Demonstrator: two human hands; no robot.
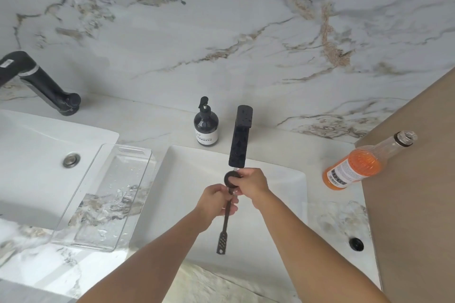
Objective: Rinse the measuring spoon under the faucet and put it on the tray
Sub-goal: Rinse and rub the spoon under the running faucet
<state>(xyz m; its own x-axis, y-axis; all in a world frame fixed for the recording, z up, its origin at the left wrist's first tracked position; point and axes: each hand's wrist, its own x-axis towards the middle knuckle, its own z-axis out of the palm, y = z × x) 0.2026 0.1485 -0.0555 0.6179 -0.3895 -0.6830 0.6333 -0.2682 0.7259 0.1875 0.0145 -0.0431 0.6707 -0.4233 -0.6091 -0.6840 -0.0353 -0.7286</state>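
Observation:
A black long-handled measuring spoon [225, 222] is held over the white sink basin [283, 194], its round bowl right under the spout of the black faucet [240, 140]. My left hand [215, 203] grips the upper handle. My right hand [252, 183] has its fingers on the spoon's bowl. The perforated handle end hangs free toward me. A thin stream of water seems to fall from the spout onto the bowl. The clear plastic tray [138, 152] lies on the counter left of the basin, wet with droplets and with nothing in it.
A dark soap pump bottle [206, 126] stands behind the basin, left of the faucet. An open bottle of orange liquid [357, 167] stands at the right, against a brown wall. A second basin [37, 145] with a black faucet [41, 83] lies far left.

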